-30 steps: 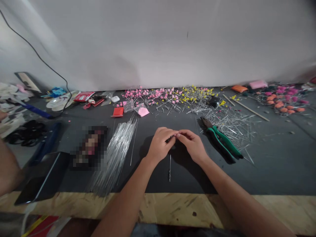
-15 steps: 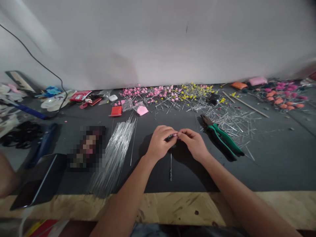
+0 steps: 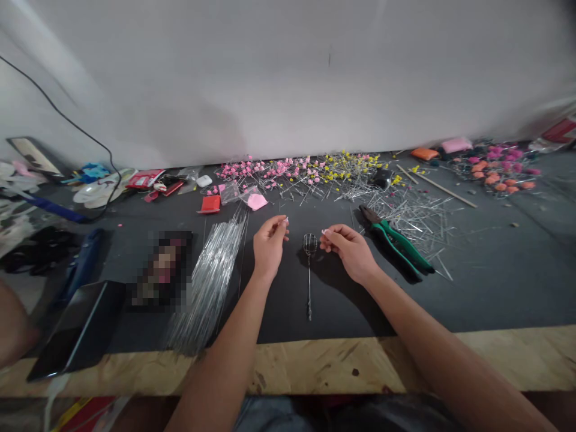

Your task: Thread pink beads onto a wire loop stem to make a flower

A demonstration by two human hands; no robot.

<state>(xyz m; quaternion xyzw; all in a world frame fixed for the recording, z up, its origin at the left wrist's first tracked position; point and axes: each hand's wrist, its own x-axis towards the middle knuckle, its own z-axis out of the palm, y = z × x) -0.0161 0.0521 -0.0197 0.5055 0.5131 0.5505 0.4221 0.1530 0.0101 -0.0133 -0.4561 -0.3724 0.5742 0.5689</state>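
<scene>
A twisted wire piece with a round wire cage at its top (image 3: 309,245) lies on the dark table mat (image 3: 279,312) between my hands. My left hand (image 3: 270,240) is to its left, thumb and fingers pinched on a tiny white bit. On the right, close beside the cage, my right hand (image 3: 344,243) pinches another small whitish bit at its fingertips. Straight silver wires (image 3: 209,270) lie in a bundle left of my left arm. Green-handled pliers (image 3: 400,243) rest to the right of my right hand.
Pink-tipped (image 3: 261,171) and yellow-tipped wires (image 3: 351,168) line the wall. Loose wire pieces (image 3: 418,216) lie behind the pliers. At left are a dark phone-like device (image 3: 76,330), a blue tool (image 3: 83,264) and a red packet (image 3: 210,204). Part of a person's arm (image 3: 13,324) shows at far left.
My hands have moved apart, left hand to the left and right hand slightly up. The wire cage between them now shows. The view has shifted a little.
</scene>
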